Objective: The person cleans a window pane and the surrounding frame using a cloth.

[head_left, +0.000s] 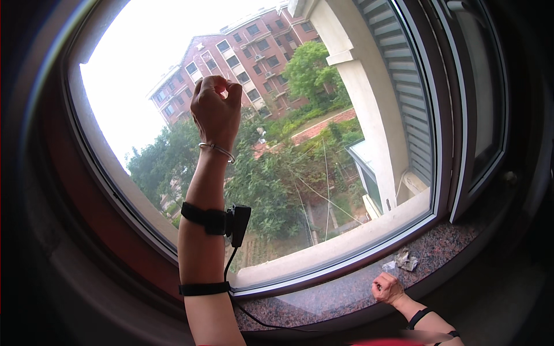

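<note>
Head view: left hand hung high, right hand low, perhaps propped on sill; both grips curled (closure, contents unclear)!

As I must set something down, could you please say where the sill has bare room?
The longest bare stretch of stone sill lies between the black cable and the right hand; a smaller one lies right of the crumpled scrap, toward the opened sash. It is crowded around that hand and scrap.

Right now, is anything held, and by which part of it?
I cannot tell: the raised left hand, with a thin silvery bracelet, and the bare right hand are both curled.
</note>
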A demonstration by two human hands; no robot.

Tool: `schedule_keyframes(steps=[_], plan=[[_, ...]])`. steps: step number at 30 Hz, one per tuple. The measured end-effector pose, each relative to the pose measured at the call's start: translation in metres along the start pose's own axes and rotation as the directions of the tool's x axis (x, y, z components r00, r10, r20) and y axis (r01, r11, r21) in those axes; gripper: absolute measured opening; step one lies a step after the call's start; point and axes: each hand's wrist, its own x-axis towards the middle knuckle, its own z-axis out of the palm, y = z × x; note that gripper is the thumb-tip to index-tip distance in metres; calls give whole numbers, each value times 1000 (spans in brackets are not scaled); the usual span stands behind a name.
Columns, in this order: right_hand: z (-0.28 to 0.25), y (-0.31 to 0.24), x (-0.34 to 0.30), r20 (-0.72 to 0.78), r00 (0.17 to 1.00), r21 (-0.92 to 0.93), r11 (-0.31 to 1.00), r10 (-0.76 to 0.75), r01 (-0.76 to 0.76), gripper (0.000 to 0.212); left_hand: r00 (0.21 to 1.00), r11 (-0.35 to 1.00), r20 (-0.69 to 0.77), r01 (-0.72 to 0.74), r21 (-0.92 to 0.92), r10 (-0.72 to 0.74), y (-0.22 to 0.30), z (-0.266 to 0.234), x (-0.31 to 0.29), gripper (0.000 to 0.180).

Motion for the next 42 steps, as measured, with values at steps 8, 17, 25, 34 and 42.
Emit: schedule_keyframes(steps=[8,17,25,34,42], plan=[[-4,0,9,10,1000,-31,999,-22,22,3,998,997,-20,55,-51,-56,-2,0,-7,16],[-6,-12,-6,24,1000,-28,999,-19,19,3,979,961,27,-190,-199,200,6,-29,-30,6],[-3,-8,5,-22,998,-50,997,-55,54,7,703,772,573,55,-633,420,87,-8,-199,10],[-3,-4,10,33,999,-133,991,-26,30,8,342,666,852,532,-522,395,154,23,-377,8],[-5,-11,-2,39,999,-166,985,-35,41,5,160,738,927,567,-367,339,169,23,-417,10]])
